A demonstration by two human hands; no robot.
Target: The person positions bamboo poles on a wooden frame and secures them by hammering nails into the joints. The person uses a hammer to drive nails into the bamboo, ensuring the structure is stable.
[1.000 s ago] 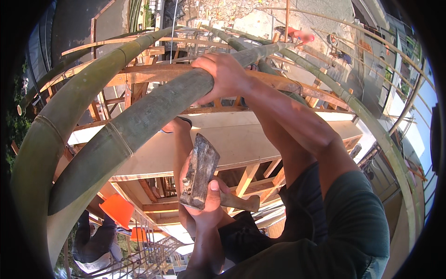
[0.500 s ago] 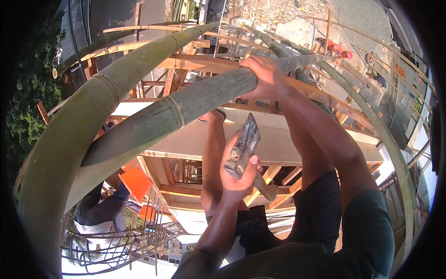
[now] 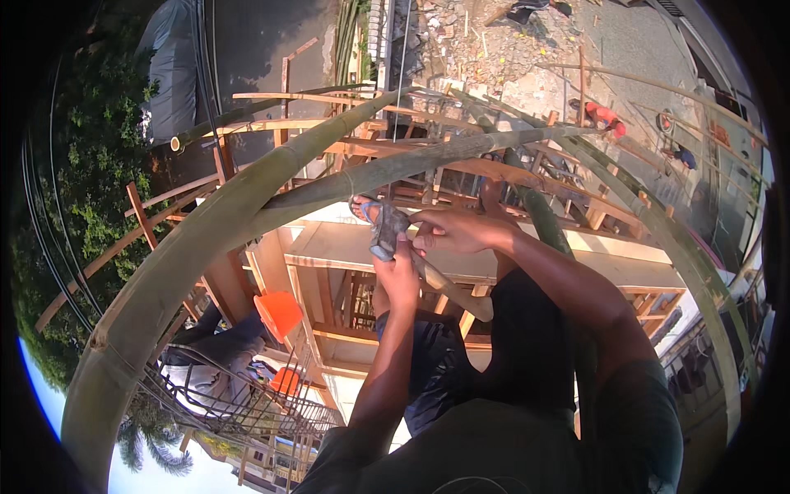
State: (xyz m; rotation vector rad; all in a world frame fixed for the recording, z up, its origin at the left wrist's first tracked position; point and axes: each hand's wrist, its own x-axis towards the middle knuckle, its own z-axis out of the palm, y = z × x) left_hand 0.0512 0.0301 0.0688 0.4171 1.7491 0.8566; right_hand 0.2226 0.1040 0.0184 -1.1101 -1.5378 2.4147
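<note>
A hatchet (image 3: 388, 234) with a worn grey metal head lies in my left hand (image 3: 397, 278), whose fingers wrap it just at the head. Its pale wooden handle (image 3: 457, 296) slants down to the right over my lap. My right hand (image 3: 457, 231) is beside the head, fingers curled and tips close against the metal; whether they pinch anything there is hidden. Just beyond both hands, a thick green bamboo pole (image 3: 362, 174) crosses, meeting a second bamboo pole (image 3: 218, 206) on the left. My sandalled foot (image 3: 364, 209) shows behind the hatchet head.
Below me is a timber frame with a pale board ledge (image 3: 527, 251) and open gaps. An orange chair (image 3: 279, 314) and a person (image 3: 214, 370) are at lower left, behind a rebar cage (image 3: 247, 403). A person in red (image 3: 605, 119) is far below, near rubble (image 3: 469, 49).
My right hand has left the bamboo pole and come down beside the hatchet head. My left hand has turned the hatchet and moved it slightly up and left. The view has shifted.
</note>
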